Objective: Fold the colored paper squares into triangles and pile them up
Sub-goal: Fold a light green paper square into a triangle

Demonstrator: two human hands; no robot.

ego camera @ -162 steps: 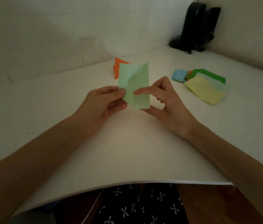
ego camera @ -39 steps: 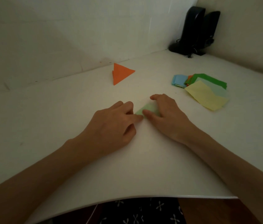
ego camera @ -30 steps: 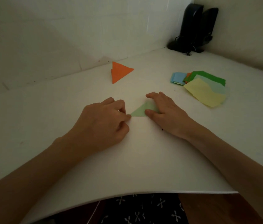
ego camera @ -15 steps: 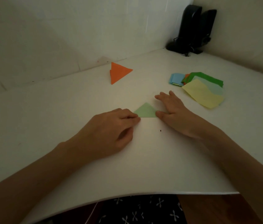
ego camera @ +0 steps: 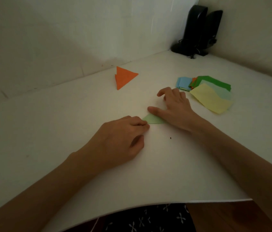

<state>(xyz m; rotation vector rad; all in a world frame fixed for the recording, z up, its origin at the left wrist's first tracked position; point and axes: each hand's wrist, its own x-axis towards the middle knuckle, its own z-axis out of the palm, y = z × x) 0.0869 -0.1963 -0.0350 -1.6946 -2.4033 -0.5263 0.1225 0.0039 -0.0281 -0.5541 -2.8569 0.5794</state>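
Note:
A light green paper triangle (ego camera: 152, 120) lies flat on the white table (ego camera: 65, 131) between my hands. My left hand (ego camera: 123, 139) has curled fingers, and their tips press on the triangle's left corner. My right hand (ego camera: 175, 106) rests on the table with fingers spread; its thumb lies along the triangle's upper right edge and the palm hides the right corner. An orange folded triangle (ego camera: 124, 77) lies further back near the wall. A loose pile of unfolded squares (ego camera: 210, 96), yellow on top with pale green, dark green, orange and blue beneath, lies at the right.
Two black speakers (ego camera: 198, 30) with a cable stand in the back right corner by the walls. The table's front edge (ego camera: 165, 205) curves close to my lap. A small dark speck (ego camera: 170, 138) sits on the table below the triangle.
The green paper went from held in the air to folded flat on the table. In the last half second my right hand slid further over the triangle's right corner.

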